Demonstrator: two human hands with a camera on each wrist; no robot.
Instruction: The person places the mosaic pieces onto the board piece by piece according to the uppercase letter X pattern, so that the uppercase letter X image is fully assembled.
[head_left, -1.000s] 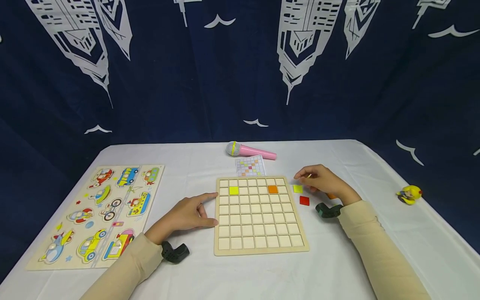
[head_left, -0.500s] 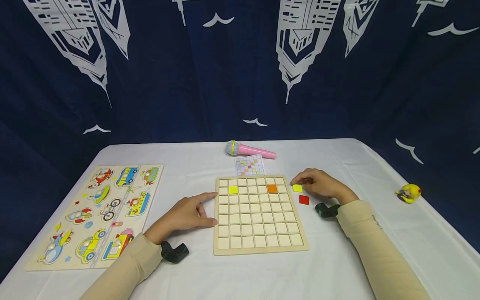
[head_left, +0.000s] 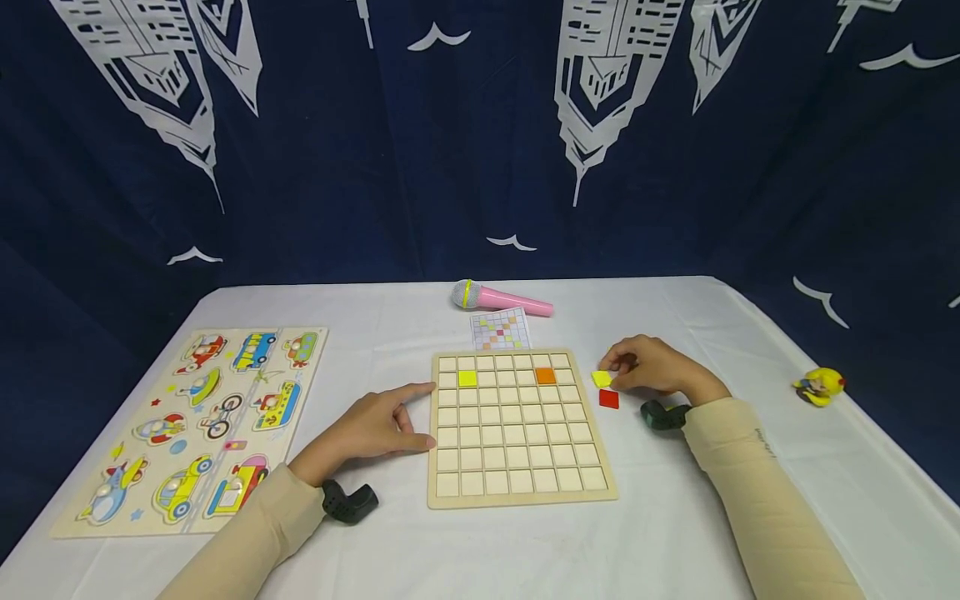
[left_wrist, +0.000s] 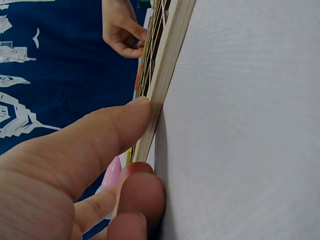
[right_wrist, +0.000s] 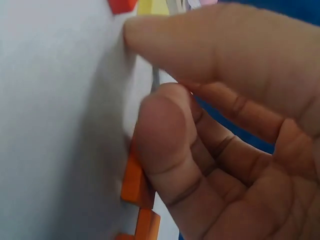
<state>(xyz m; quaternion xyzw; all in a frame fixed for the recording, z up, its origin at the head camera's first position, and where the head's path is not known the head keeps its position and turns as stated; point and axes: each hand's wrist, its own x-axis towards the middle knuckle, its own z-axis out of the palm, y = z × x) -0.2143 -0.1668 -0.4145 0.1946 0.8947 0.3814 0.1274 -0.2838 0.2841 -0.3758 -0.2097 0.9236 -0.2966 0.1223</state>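
Observation:
A square wooden grid board [head_left: 523, 503] lies mid-table, with a yellow tile [head_left: 467, 379] and an orange tile [head_left: 545, 376] set in its second row. My left hand [head_left: 375, 425] rests at the board's left edge, index finger and thumb extended against it. In the left wrist view the thumb [left_wrist: 110, 125] presses the board's side [left_wrist: 170, 55]. Right of the board, my right hand [head_left: 652, 365] pinches a loose yellow tile [head_left: 602, 379] by its edges, close over the cloth. A red tile [head_left: 609, 399] lies just nearer. Orange blocks [right_wrist: 135, 182] sit beneath my curled right fingers, hidden in the head view.
A printed pattern card [head_left: 500, 328] lies behind the board, partly under a pink toy microphone [head_left: 513, 301]. To the left is a vehicle puzzle board [head_left: 217, 433]. A small yellow figure [head_left: 819, 387] stands by the right table edge.
My right hand moved left to the loose yellow tile, then slightly back right; the tile has shifted right and turned a little. My left hand stays at the board's edge.

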